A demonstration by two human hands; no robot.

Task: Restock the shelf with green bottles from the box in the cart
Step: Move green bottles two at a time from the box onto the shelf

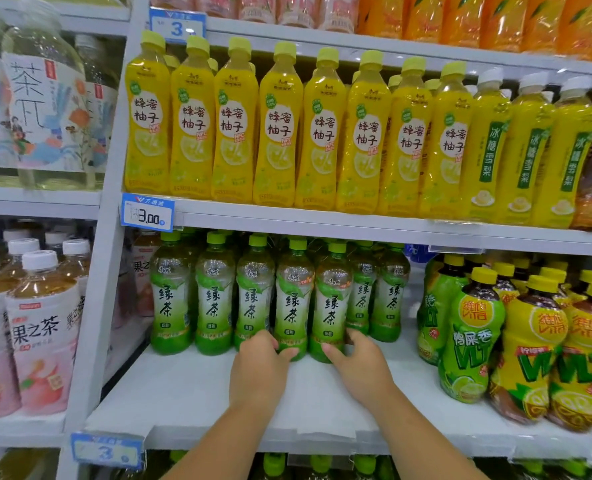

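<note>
The left green bottle [292, 306] and right green bottle [332, 310] are stood upright, long axes vertical, side by side in the front row on the middle shelf [190, 386], straight ahead of the hands. The left hand [261, 363] is curled in a grip round the left bottle's base and the right hand [358, 358] round the right one's, each nearest its own. Box and cart are not seen; fingertips behind the bottles and the rear rows are hidden.

Left hand [260, 363], right hand [362, 367] forward, fingers curled.
</note>
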